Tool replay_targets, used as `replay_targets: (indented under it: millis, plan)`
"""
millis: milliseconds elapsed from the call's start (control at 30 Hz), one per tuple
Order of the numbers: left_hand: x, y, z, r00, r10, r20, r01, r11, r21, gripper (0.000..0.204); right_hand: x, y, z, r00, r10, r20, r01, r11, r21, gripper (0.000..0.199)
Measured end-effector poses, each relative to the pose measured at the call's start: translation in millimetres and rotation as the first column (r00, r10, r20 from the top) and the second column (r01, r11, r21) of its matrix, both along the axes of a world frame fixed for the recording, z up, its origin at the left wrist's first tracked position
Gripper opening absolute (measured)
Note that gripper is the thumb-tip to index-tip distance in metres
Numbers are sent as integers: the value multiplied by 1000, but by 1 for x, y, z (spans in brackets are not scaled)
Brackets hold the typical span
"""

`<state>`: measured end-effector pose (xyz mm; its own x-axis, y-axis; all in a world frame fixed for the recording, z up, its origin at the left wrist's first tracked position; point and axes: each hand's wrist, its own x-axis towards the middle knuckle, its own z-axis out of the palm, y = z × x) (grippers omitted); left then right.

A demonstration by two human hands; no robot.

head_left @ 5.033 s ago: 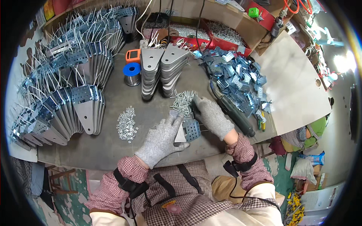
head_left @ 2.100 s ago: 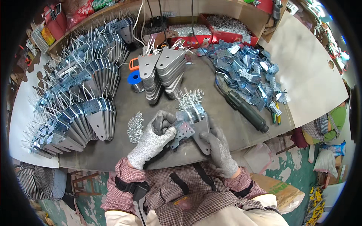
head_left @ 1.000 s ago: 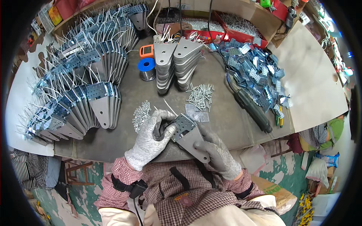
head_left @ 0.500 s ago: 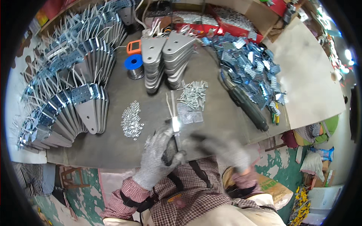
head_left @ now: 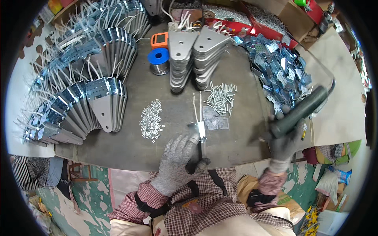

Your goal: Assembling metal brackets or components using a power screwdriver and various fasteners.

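Filling the left grip [head_left: 177, 155] is one bracket [head_left: 202, 130], the right grip [head_left: 284, 146] one dark power tool [head_left: 302, 111].

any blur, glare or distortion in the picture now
In the head view, the right hand holding the dark power tool looks blurred; white glare sits on the metal bracket in the left hand, same head view; in the head view, the table bows along its front edge.
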<state>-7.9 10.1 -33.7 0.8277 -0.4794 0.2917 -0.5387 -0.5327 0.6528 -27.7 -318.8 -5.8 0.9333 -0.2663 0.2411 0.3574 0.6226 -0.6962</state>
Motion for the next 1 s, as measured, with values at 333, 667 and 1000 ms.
replay_targets:
  millis: [333,667,1000]
  plan:
    - [2,1,4,994,-1,-112,12,995,101,85,41,100,-27,999,-49,11,25,667,745,26]
    - [6,-3,6,969,9,-247,26,990,137,80,39,100,-26,998,-60,-11,48,668,742,25]
    - [21,8,18,997,33,-67,-27,995,97,74,41,97,-23,998,-38,53,-12,686,727,39]
